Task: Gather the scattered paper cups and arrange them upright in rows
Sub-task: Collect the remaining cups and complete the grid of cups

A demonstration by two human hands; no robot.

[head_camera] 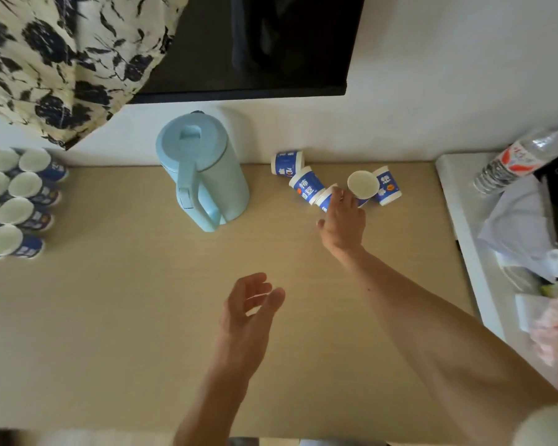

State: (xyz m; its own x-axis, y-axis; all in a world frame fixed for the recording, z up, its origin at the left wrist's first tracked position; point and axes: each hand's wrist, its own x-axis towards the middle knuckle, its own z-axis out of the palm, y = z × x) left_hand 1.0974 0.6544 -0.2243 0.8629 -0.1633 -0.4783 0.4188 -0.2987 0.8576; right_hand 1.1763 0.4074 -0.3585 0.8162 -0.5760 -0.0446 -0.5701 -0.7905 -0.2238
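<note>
While cups remain scattered at the back of the table, the scene is laid out as follows.

Table: a pale wooden table (126, 317) is seen from above, with a white wall behind it.

Kettle: a light blue kettle (203, 170) stands upright at the back, left of the loose cups.

Right hand: the right hand (343, 217) is stretched far forward to the loose cups. Its fingertips are laid on one cup; whether that cup is truly pinched cannot be told, since the fingers hide the contact.

Left hand: the left hand (250, 309) is held above bare table, well short of the cups, fingers loosely spread and holding nothing. The right hand is judged much the nearer.

Finished rows: upright cups (16, 201) are ranged in rows at the far left edge, well apart from the loose ones.

Loose cups: five cups (305, 185) are clustered near the wall, just beyond the right hand's fingers.

Touched cup: the cup under the fingertips (325, 197) lies on its side, touching its neighbour, its long axis slanting, its white rim pointing up-left.

Open-mouthed cup: a cup (363, 184), just right of the fingers, shows its white inside to the camera.
</note>
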